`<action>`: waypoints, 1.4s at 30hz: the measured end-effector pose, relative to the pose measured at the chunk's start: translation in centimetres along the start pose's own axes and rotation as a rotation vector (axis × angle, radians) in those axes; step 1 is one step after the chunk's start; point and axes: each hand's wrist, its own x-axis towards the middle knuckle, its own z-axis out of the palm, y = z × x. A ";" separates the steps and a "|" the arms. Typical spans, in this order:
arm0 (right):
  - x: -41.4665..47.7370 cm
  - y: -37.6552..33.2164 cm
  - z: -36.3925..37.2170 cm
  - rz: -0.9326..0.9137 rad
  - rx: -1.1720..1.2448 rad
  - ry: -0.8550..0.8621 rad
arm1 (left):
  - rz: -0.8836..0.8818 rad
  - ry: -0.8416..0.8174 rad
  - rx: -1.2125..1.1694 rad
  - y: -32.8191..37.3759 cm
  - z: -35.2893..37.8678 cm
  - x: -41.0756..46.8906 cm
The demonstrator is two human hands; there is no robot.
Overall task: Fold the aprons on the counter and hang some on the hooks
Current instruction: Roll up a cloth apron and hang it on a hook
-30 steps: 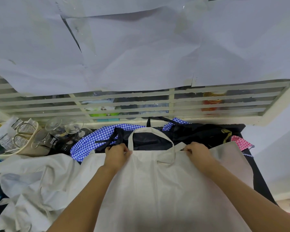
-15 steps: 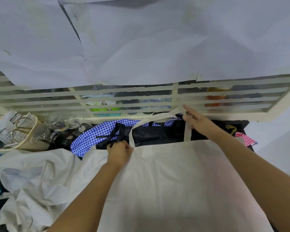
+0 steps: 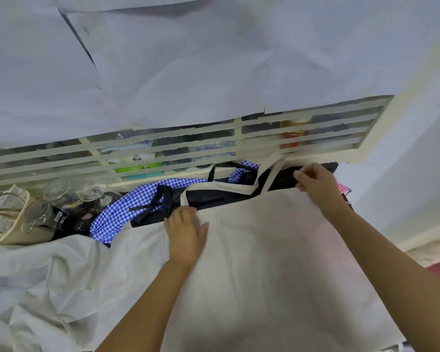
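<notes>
1. The cream apron fills the lower centre and lower right of the frame, spread flat. Its bib edge is towards the top of the frame and its body runs down past the bottom edge.
2. Its long axis runs from upper centre to the bottom of the frame. The top edge lies crosswise and climbs slightly to the right.
3. The neck strap rises from the left end of that edge and loops up and right towards the slatted window.
4. The left hand lies palm down on the apron near its upper left corner. Its fingers are nearly straight and the thumb is spread, pressing the cloth and gripping nothing.
5. The right hand is at the upper right corner. Its fingers are curled and pinch the apron's edge.
6. Just behind the top edge lies a black apron, partly under the strap. A blue checked apron sits to its left, and a pink checked cloth peeks out beyond the right wrist.
7. Rumpled white cloth heaps in the lower left, touching the cream apron's left side.
8. Clear glasses stand at middle left beside the blue checks.
9. White paper sheets cover the upper frame above the slats.
</notes>
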 end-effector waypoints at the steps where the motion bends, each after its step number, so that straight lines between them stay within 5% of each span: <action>1: -1.5 0.4 -0.4 0.010 0.000 0.007 | 0.088 0.002 -0.084 1.0 0.1 -1.4; 6: -8.0 5.5 -2.9 0.161 -0.079 0.165 | 0.386 -0.288 -0.107 5.7 1.8 -9.4; 9: -11.9 9.2 -6.0 0.218 -0.234 0.344 | 0.297 -0.566 0.169 6.8 3.2 -12.2; 15: -18.3 15.2 -9.2 0.497 -0.261 0.239 | 0.357 -0.795 0.274 4.7 3.3 -13.3; 19: -21.5 16.8 -9.3 0.517 -0.198 0.144 | 0.395 -0.837 0.291 4.5 2.5 -13.6; 23: -23.0 17.2 -9.6 0.635 -0.096 0.400 | 0.377 -0.755 0.272 6.2 2.3 -14.6; 25: -23.6 17.0 -9.7 0.784 0.107 0.381 | 0.395 -0.741 0.254 7.6 2.4 -15.6; 28: -24.8 16.1 -9.1 0.930 0.598 0.134 | 0.425 -0.764 0.265 9.7 2.7 -17.1; 32: -24.4 16.7 -8.9 0.818 0.942 0.324 | 0.374 -0.818 0.303 10.5 4.0 -18.9; 39: -21.8 15.0 -10.9 0.833 0.909 0.098 | 0.374 -0.886 0.334 10.1 4.6 -18.8; 42: -19.4 14.8 -12.8 0.814 0.907 0.171 | 0.377 -0.879 0.333 10.1 4.6 -18.8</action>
